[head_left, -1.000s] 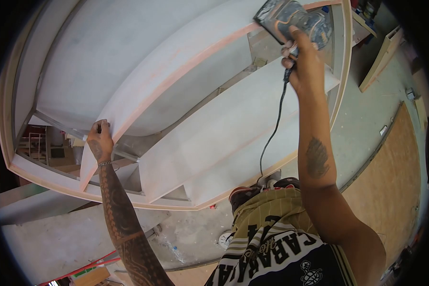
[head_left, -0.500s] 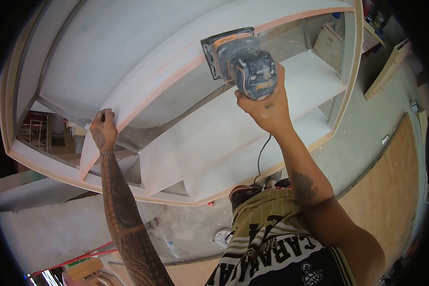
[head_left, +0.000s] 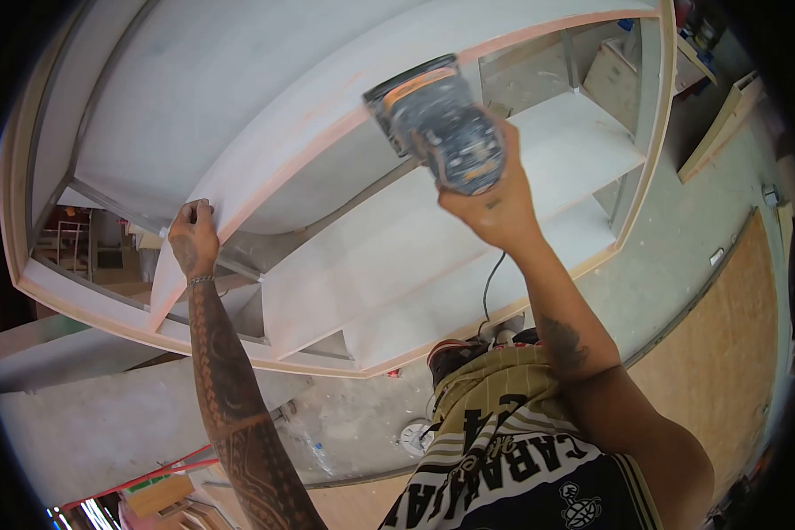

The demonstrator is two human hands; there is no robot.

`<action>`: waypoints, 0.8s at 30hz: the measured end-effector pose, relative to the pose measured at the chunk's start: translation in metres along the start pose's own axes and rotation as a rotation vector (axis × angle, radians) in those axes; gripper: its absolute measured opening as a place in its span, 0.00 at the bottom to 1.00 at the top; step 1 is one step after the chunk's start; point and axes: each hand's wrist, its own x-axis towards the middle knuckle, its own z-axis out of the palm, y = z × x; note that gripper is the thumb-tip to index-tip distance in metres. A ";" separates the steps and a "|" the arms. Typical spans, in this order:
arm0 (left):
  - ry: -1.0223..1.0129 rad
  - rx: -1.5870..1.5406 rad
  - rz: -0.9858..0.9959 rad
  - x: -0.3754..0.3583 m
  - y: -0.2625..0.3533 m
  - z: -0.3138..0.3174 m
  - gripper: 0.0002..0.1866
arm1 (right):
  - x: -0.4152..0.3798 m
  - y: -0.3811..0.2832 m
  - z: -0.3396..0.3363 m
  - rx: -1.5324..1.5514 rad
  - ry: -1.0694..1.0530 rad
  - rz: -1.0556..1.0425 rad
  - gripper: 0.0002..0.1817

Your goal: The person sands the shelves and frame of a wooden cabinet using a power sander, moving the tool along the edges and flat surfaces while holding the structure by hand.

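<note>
Brown plywood panel [head_left: 720, 314], grey floor [head_left: 671, 243], pale wooden board [head_left: 723, 125] at upper right, wooden pieces [head_left: 161, 495] at lower left

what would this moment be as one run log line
right hand: grips corded sheet sander | location: at pink curved edge | left hand: on curved white panel

Counting live: one left hand [head_left: 194, 234] and one right hand [head_left: 501, 216], making two, plus one sander [head_left: 442, 124]!
Now tallying two tattooed forearms [head_left: 225, 380], then one dark cord [head_left: 487, 287], one bracelet [head_left: 200, 279], one printed jersey [head_left: 512, 468]; moving along, adding one large wood-rimmed frame [head_left: 13, 234], one pink-edged curved panel [head_left: 265, 159] and, spotting it too, one big brown sheet [head_left: 724, 296].
</note>
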 end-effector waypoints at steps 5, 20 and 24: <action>-0.007 0.005 -0.015 0.002 -0.010 0.001 0.21 | 0.000 -0.003 -0.002 -0.004 -0.033 0.071 0.50; 0.013 -0.053 -0.007 0.001 -0.008 0.000 0.21 | -0.022 -0.012 0.046 0.013 -0.202 0.062 0.52; -0.006 0.009 -0.027 0.000 -0.003 -0.003 0.20 | -0.019 -0.012 0.037 -0.006 -0.268 0.088 0.51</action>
